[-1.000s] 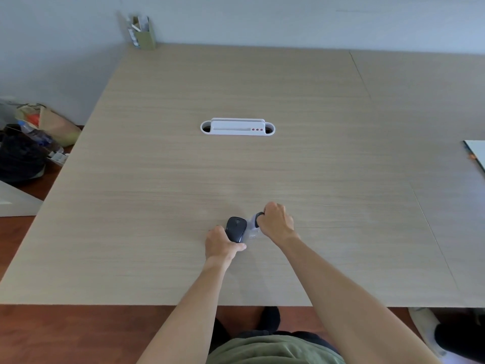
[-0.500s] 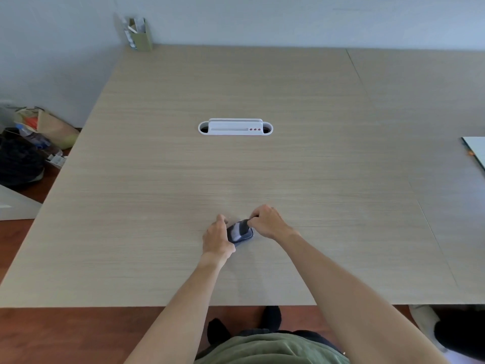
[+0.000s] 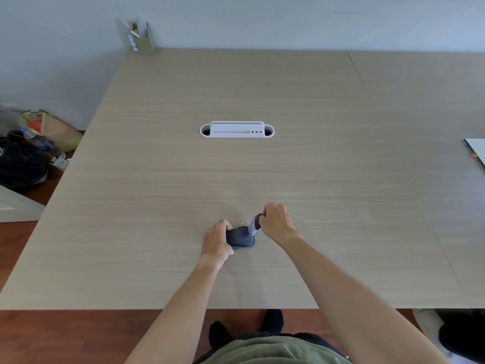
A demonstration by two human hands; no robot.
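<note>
A dark computer mouse (image 3: 240, 239) lies flat on the wooden table (image 3: 236, 174), near its front edge. My left hand (image 3: 216, 239) grips the mouse's left end with curled fingers. My right hand (image 3: 277, 222) holds a small tool with a grey and black handle (image 3: 255, 224), its lower end touching the top right of the mouse. The tool's tip is hidden by the mouse and by my fingers.
A white cable grommet (image 3: 237, 130) is set into the table's middle. A small green box with papers (image 3: 141, 38) stands at the far left corner. A light sheet (image 3: 476, 151) lies at the right edge. Bags (image 3: 34, 148) sit on the floor at left.
The mouse went from held up between my hands to lying flat on the table. My right hand has lifted a little and now holds the tool down against the mouse.
</note>
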